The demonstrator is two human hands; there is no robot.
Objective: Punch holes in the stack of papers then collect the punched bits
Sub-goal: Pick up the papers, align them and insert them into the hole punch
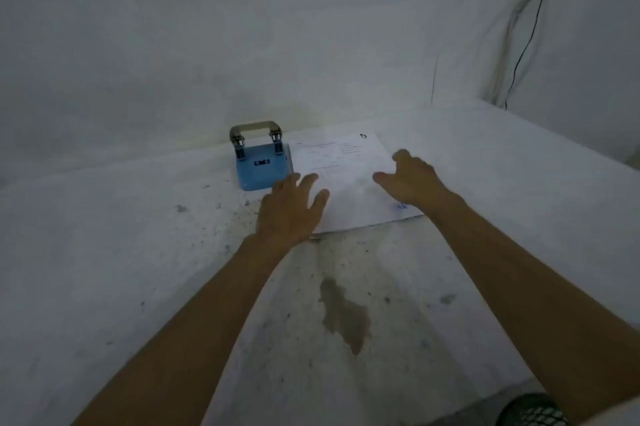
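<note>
A single wide-angle view looks from head height forward and down along both forearms onto the bench (pixel 173 252), near enough that the arms fill the lower frame; beyond the left grip (pixel 289 210) and right grip (pixel 412 183) it faces a pale wall.

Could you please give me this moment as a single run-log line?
phase: reaching for papers | left hand: open, at stack's left edge | right hand: open, over paper stack | hole punch: untouched, left of stack
</note>
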